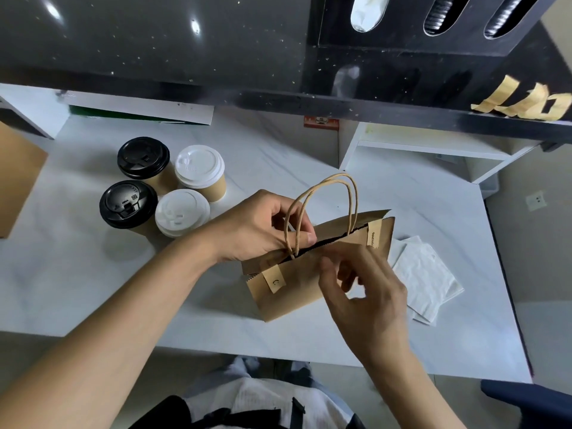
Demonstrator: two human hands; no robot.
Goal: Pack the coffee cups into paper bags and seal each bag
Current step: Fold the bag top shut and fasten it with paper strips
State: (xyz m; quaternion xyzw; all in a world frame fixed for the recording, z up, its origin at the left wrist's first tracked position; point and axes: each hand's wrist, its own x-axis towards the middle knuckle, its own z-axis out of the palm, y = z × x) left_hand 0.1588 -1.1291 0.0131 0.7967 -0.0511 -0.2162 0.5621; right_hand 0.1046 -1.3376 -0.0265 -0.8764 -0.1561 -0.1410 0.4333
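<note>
A white marbled table (278,168) under a dark shelf carries a brown paper bag (294,289) near its front edge, with four lidded coffee cups (161,187) well apart to its left and white napkins (427,280) just beside it on the right. The left hand (257,227) pinches the bag's rim by the twisted handles (325,209), while the blurred right hand (365,289) hovers loosely curled at the mouth; whether it holds a sticker I cannot tell. The bag looks light, thin and easily creased, best held at the rim or handles, and its contents are hidden.
</note>
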